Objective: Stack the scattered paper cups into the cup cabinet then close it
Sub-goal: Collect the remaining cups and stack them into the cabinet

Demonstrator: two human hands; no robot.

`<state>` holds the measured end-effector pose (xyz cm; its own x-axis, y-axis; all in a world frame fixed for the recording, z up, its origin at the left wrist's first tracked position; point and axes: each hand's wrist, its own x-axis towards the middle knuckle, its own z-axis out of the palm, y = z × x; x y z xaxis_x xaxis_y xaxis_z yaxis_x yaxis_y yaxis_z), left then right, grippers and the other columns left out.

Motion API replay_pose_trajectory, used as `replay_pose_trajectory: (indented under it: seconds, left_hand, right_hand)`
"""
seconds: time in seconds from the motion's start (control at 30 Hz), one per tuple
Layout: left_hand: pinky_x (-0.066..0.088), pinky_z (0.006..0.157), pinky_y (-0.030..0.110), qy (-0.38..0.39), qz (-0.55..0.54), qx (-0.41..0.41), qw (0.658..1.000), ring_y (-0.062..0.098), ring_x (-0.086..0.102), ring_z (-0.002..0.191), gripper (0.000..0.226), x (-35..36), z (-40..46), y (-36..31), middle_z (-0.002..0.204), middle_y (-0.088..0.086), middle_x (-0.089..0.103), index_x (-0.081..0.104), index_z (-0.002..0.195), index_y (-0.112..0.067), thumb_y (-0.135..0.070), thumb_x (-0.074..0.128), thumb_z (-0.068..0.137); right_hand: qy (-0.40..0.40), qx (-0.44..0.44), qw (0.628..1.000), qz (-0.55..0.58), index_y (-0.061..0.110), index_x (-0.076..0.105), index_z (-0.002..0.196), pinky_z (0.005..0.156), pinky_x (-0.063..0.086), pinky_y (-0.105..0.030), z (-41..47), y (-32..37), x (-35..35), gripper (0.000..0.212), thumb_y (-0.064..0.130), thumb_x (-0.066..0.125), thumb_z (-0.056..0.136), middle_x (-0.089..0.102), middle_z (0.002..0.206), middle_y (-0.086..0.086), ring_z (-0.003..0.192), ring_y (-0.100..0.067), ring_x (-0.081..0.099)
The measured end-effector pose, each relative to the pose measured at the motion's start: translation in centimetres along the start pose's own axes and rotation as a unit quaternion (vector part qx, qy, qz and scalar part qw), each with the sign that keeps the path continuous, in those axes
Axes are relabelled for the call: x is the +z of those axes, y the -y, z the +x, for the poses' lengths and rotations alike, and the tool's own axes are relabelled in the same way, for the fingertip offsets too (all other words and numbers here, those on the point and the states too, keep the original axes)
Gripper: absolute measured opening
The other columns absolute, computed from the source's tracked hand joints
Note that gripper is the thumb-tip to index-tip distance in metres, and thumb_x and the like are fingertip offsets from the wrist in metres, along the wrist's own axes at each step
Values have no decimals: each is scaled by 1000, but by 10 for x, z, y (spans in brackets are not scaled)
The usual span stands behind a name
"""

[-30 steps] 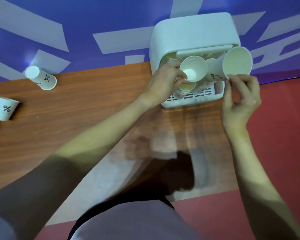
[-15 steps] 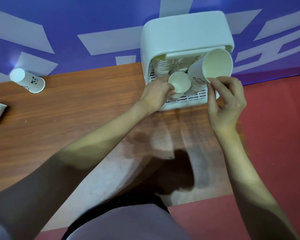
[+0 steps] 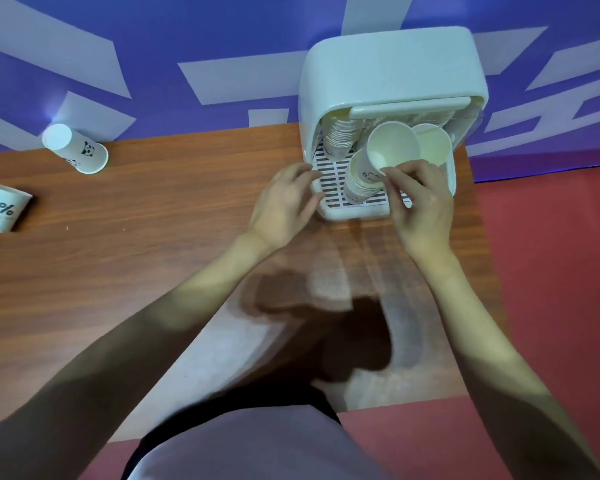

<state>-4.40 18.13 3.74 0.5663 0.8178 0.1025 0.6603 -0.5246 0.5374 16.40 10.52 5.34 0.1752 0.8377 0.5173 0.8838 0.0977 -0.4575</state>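
The right hand (image 3: 421, 206) pinches a white paper cup (image 3: 392, 148) by its rim above the nested stack (image 3: 359, 183); the left hand (image 3: 284, 206), fingers loose, holds nothing. A tilted entry could topple that stack.

1. Cup cabinet (image 3: 388, 64): smooth white plastic shell with a soft satin sheen; slotted white plastic grille floor (image 3: 333, 174).
2. Held cup (image 3: 392, 147): thin white paper, matt inside, printed outer wall.
3. Stacked cups (image 3: 357, 185): the same matt paper, rolled rims.
4. Panda cup (image 3: 77, 148): matt white paper with black print.
5. Percent cup (image 3: 0, 211): matt white paper, black print.
6. Table (image 3: 153, 237): brown wood-grain top, smooth, semi-gloss, showing faint reflections.
7. Backdrop (image 3: 153, 46): matt blue-and-white printed surface.
8. Floor (image 3: 551, 271): matt red.
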Motion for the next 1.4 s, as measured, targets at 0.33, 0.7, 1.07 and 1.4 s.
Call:
replay_pose_trajectory:
  seconds: [0.33,0.7,1.07,1.4]
  left_hand:
    - [46,87,36,-41,24,-46,998,29,57,104,31,-34,-39,36,112,12,59,60,116,-8,-27,54,93]
    - [45,86,34,-103,26,-63,992,27,57,103,29,-64,-78,63,110,10,58,61,115,-9,-27,55,93]
    - [50,82,39,-183,18,-238,954,29,58,100,30,-117,-202,174,111,12,56,61,116,-11,-25,56,91]
    - [47,83,39,-189,34,-349,917,30,57,100,30,-187,-323,310,111,14,56,61,116,-9,-24,56,91]
  right_hand:
    - [187,78,972,-118,1,63,96,58,36,-33,-9,-5,41,19,-5,48,86,58,88,-15,86,-36,53]
    - [142,87,986,-32,1,42,133,81,47,-43,-9,55,43,43,20,51,96,53,120,-17,99,-36,57]
    - [353,20,935,-1,1,35,140,106,34,-39,-56,189,148,53,24,52,96,40,136,-18,128,-33,38]
    - [451,-38,891,-27,12,30,144,105,35,-42,-65,317,299,59,27,54,93,37,144,-12,129,-31,39]
